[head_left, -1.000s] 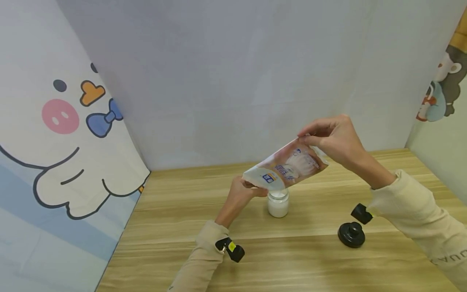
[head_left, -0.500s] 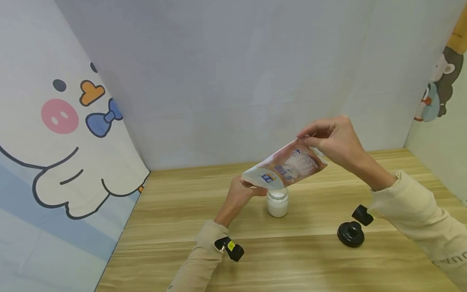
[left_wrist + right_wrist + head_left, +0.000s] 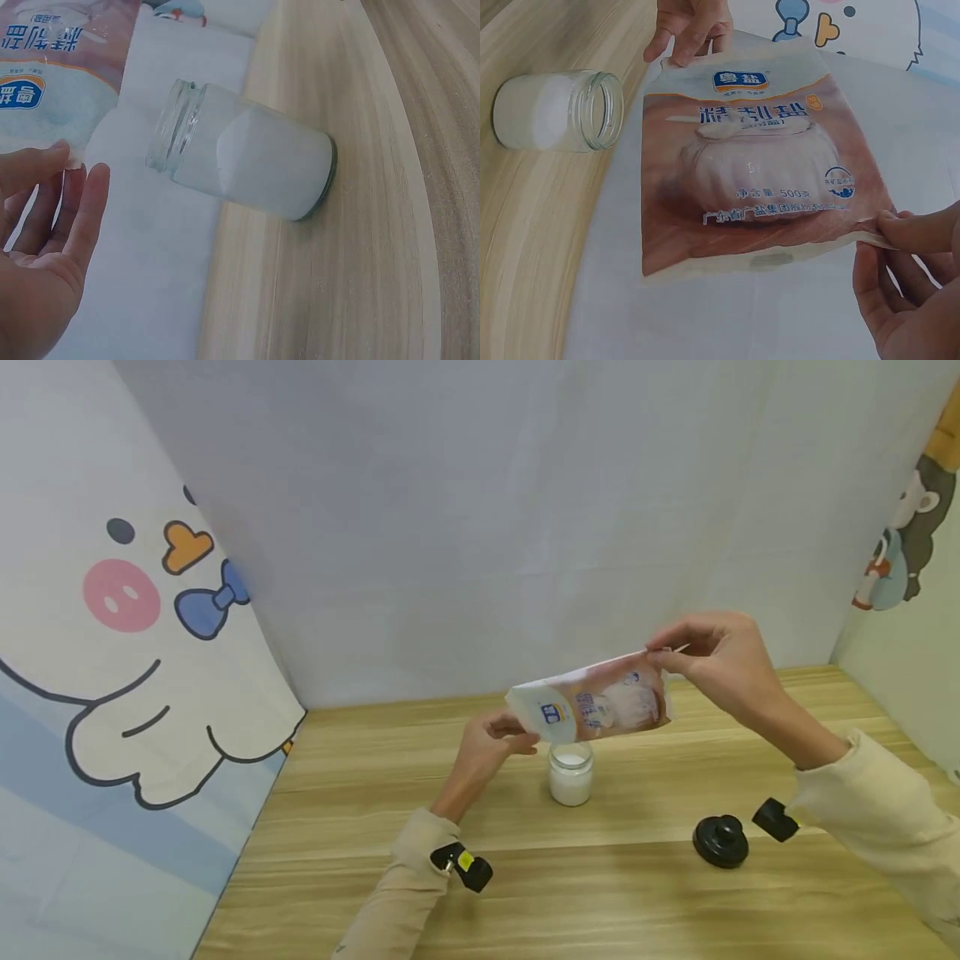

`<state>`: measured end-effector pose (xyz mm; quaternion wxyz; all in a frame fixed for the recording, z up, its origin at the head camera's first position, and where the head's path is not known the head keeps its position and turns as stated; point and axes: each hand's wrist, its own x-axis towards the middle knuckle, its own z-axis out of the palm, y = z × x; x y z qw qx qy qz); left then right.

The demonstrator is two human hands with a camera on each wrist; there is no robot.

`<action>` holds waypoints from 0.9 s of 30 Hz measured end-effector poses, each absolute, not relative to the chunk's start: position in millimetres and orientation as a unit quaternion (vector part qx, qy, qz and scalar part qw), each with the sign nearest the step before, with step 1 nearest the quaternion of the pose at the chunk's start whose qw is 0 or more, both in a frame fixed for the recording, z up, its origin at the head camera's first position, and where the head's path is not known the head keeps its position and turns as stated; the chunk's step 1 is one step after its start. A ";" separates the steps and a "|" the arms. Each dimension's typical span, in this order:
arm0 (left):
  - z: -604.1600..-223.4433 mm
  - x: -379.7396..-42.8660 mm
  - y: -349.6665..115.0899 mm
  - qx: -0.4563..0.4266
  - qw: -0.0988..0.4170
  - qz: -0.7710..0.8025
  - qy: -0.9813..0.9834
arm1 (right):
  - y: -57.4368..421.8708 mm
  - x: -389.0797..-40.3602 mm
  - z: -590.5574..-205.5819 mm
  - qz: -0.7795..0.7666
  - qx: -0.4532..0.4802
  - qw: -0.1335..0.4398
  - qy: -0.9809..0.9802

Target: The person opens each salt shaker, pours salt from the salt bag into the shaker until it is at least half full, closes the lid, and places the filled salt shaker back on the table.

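A flat, pink-and-white plastic salt bag (image 3: 600, 703) stretches between the two hands above the table. My left hand (image 3: 483, 756) pinches a corner at its pale end; in the left wrist view the thumb and fingertips meet on that corner. The right hand (image 3: 727, 664) pinches the upper corner of the opposite end between thumb and fingers. Printed lettering and a picture on the salt bag (image 3: 742, 172) face the right wrist camera. Below the bag stands an uncapped glass jar (image 3: 570, 783), upright, partly filled with white salt; neither hand touches it.
A round black lid (image 3: 722, 843) with a knob lies on the wooden table (image 3: 337, 827), right of the jar. Small black cameras sit on both sleeves. A grey-white cloth wall (image 3: 480, 527) closes off the back, and cartoon-printed panels flank the table.
The salt bag has swung from a steep slant to nearly level. My right hand has moved right and slightly down, while the left has shifted a little left and up. Jar and lid stay put.
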<state>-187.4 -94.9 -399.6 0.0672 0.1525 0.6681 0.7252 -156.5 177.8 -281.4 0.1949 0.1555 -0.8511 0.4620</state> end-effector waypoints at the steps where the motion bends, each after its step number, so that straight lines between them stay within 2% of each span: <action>1: -397.8 -187.0 -95.3 0.152 0.066 0.726 0.668 | 180.6 -155.6 -282.9 0.462 0.148 0.191 -0.853; 10: -405.9 -196.1 -96.7 0.163 0.042 0.740 0.651 | 205.8 -147.2 -307.9 0.472 0.074 0.108 -0.872; 19: -384.1 -194.5 -98.2 0.180 -0.014 0.741 0.646 | 209.4 -133.6 -338.2 0.478 0.066 0.011 -0.876; 27: -359.2 -190.3 -99.1 0.182 -0.046 0.710 0.679 | 189.8 -119.4 -370.3 0.496 0.097 -0.046 -0.862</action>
